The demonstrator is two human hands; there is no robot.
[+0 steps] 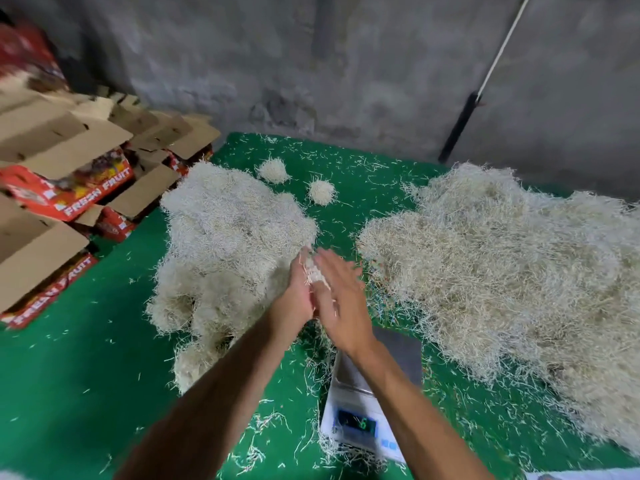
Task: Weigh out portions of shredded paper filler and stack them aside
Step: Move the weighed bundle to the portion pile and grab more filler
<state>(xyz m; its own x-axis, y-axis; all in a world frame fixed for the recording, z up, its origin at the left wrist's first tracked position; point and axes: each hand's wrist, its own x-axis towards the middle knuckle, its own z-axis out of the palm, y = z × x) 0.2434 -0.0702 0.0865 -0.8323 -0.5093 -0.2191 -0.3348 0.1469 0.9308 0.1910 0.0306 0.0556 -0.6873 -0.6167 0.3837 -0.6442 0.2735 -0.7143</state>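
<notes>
My left hand [298, 295] and my right hand [341, 295] are pressed palm to palm with a small wad of shredded paper [314, 271] between them, fingers fairly straight, above the green mat [104, 358]. They hover beside the stacked pile of weighed portions [225, 244] on the left. A large loose heap of shredded paper [502, 268] lies to the right. Below my right forearm sits a digital scale [367, 407]; its metal plate holds nothing and its display shows a green digit.
Two small paper balls [273, 170] [322, 192] lie farther back on the mat. Open red "FRESH FRUIT" cardboard boxes [65, 192] are stacked at the left. A grey concrete wall [346, 64] closes the back, with a pole [460, 126] leaning on it. Loose strands litter the mat.
</notes>
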